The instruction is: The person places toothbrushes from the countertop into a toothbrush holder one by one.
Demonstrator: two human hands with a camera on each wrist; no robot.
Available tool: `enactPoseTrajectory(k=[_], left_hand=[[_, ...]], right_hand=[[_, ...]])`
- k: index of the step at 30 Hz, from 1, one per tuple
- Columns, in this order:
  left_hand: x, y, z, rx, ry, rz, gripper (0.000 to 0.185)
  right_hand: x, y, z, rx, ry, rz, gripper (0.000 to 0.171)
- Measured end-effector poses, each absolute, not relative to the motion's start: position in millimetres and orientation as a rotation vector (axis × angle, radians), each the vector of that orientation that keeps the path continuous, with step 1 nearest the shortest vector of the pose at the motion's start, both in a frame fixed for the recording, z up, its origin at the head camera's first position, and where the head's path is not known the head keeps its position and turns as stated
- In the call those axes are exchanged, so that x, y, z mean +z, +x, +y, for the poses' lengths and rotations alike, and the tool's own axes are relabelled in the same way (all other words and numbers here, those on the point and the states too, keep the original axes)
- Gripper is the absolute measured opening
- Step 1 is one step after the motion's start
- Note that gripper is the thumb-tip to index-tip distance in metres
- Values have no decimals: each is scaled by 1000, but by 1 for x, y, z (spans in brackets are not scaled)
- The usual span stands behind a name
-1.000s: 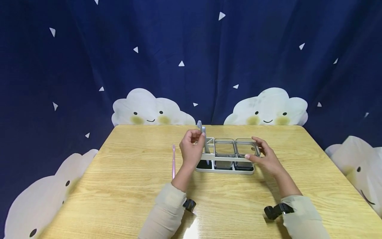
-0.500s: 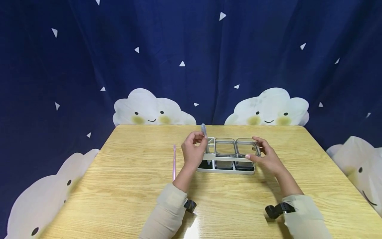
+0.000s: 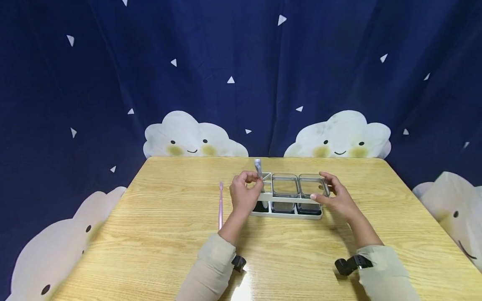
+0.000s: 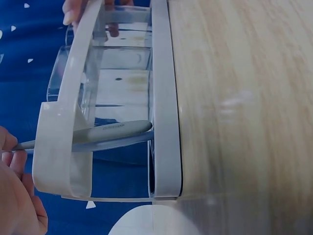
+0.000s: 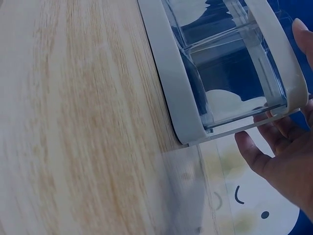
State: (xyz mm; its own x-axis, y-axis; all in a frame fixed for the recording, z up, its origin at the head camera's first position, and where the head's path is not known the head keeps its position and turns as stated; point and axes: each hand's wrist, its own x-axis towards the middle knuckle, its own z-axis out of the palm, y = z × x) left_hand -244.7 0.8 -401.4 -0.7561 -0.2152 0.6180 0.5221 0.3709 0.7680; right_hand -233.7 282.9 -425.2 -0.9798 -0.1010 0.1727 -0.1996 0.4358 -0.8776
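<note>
A pink toothbrush (image 3: pixel 220 205) lies on the wooden table (image 3: pixel 165 225) to the left of the white toothbrush rack (image 3: pixel 288 200), its lower end by the left forearm. At the rack's left end, the left hand (image 3: pixel 244 194) has thumb and fingertips closed in a pinch on a grey toothbrush (image 4: pixel 115 131), which stands inside the rack's left section, handle down, beside a pale blue toothbrush (image 4: pixel 112 143); I cannot tell whether it pinches both. Two clear cups (image 3: pixel 285 190) fill the rack's middle and right sections. Around the rack's right end, the right hand (image 3: pixel 337 200) grips with thumb and fingers spread wide.
</note>
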Motion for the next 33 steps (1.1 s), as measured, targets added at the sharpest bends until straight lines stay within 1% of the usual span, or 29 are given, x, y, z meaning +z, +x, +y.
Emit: enactPoseTrajectory(k=[12, 17, 24, 28, 33], left_hand=[[-409, -243, 1, -1410, -263, -2009, 8], [-407, -245, 1, -1416, -257, -2016, 8], [-408, -244, 1, -1457, -237, -2048, 7], [-409, -245, 0, -1448, -248, -2046, 7], [-409, -245, -1, -1463, -262, -2029, 7]], right_hand=[[-420, -229, 280, 1663, 257, -2580, 84], [-401, -219, 270, 1656, 267, -2592, 80], [-412, -224, 276, 1650, 266, -2592, 80], [-398, -214, 268, 1640, 278, -2603, 78], [-396, -214, 268, 1626, 274, -2605, 78]])
